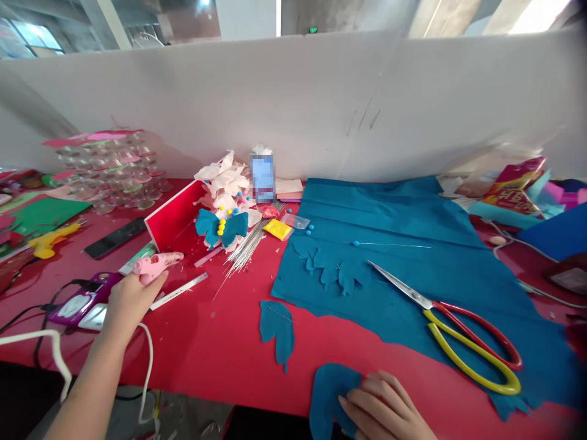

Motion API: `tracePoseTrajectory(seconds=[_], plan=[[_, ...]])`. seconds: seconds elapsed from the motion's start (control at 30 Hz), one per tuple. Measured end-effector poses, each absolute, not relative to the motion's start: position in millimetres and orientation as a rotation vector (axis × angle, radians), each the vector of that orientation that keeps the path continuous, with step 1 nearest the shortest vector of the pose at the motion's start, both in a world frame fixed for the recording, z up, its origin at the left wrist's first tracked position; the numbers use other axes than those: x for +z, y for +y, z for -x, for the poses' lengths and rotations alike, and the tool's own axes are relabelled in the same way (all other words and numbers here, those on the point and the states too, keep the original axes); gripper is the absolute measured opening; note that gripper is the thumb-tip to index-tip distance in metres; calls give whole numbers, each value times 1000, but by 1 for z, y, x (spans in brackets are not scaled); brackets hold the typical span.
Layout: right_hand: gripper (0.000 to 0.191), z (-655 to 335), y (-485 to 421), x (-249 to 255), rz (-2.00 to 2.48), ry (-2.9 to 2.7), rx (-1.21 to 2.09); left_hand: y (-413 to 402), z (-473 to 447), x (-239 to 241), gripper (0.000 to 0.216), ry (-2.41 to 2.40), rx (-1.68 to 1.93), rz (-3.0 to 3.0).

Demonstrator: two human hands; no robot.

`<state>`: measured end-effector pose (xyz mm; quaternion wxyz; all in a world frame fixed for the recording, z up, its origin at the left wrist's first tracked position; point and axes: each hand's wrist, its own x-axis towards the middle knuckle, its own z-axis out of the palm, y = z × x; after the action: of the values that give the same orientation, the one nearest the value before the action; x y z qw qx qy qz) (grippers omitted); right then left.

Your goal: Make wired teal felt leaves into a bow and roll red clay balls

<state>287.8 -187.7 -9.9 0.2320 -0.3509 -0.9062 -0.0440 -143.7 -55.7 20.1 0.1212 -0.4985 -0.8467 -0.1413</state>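
Note:
My left hand is closed around a pink hot glue gun, whose nozzle points right. By the table's front edge, my right hand has its fingers bent over a cut teal fabric piece; the thumb is hidden. A smaller teal fabric cutout lies just beyond it. Scissors with one red and one yellow handle rest on a large teal cloth. Also on that cloth are several wing-shaped cutouts and a wire with a blue bead. A teal butterfly with yellow beads stands farther back.
Left of centre are a red board, thin wires, a yellow packet and a white strip. A purple power strip, black phone and yellow glue gun lie farther left. A white partition stands behind.

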Motion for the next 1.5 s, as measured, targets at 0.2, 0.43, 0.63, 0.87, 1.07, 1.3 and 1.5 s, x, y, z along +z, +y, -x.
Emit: tracePoseTrajectory(seconds=[0.2,0.43,0.63,0.87,1.07,1.3,1.5], plan=[[22,-285,-182,12,946,-2543,-93,-96,130,36,56,-2400,-328,1621],[26,-258,-143,59,901,-2594,320,-169,5,56,42,-1796,-676,2753],[14,-235,-97,86,889,-2556,740,-152,-53,56,16,-1959,-963,2788],[21,-226,-75,54,1073,-1932,1339,-140,-41,46,16,-2450,-1616,2617],[23,-213,-63,40,996,-1903,1527,-132,-35,36,26,-2653,-1805,2636],[30,-206,-59,30,1097,-1726,1728,-122,-30,24,27,-2723,-2014,2498],[27,-207,-63,21,1145,-1750,1650,-118,-22,17,27,-2791,-1915,2625]])
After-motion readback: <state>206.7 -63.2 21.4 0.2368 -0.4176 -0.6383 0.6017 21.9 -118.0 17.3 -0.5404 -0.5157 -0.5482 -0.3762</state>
